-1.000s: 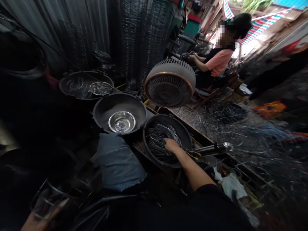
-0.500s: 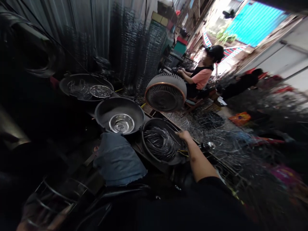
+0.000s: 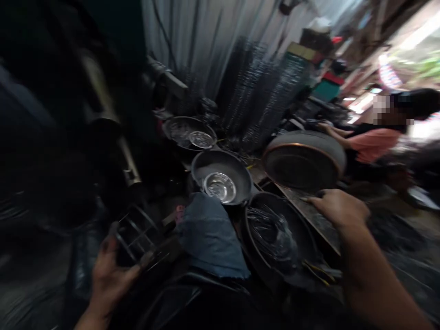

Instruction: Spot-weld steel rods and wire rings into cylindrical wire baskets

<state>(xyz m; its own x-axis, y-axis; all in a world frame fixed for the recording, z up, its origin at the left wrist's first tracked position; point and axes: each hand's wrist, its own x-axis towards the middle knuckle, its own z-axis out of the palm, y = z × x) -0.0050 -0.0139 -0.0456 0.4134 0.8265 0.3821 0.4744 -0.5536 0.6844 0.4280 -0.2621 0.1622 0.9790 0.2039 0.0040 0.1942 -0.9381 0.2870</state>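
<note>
At lower left, my left hand (image 3: 115, 270) holds a small wire frame (image 3: 140, 236) with crossed bars, thumb on one side and fingers on the other. My right hand (image 3: 340, 206) is raised on the right with its fingers pinched. A thin, pale wire end (image 3: 304, 199) sticks out from it, blurred. Below and left of that hand, a dark round pan (image 3: 305, 229) holds a coil of metal wire (image 3: 270, 233). Beside it a second pan (image 3: 237, 167) contains a shiny steel bowl (image 3: 220, 188) with small pieces inside.
A blue-grey cloth (image 3: 211, 238) hangs before the pans, near a dark machine column (image 3: 127, 160). Another pan (image 3: 172, 130) stands farther back. Behind the right hand are a round fan (image 3: 304, 160) and a seated co-worker (image 3: 374, 142). Stacked wire racks (image 3: 271, 91) line the metal wall.
The view has swung left, so the pans and fan sit farther right. My right hand has lifted away from the wire-coil pan. My left hand has brought the wire frame up beside the machine column.
</note>
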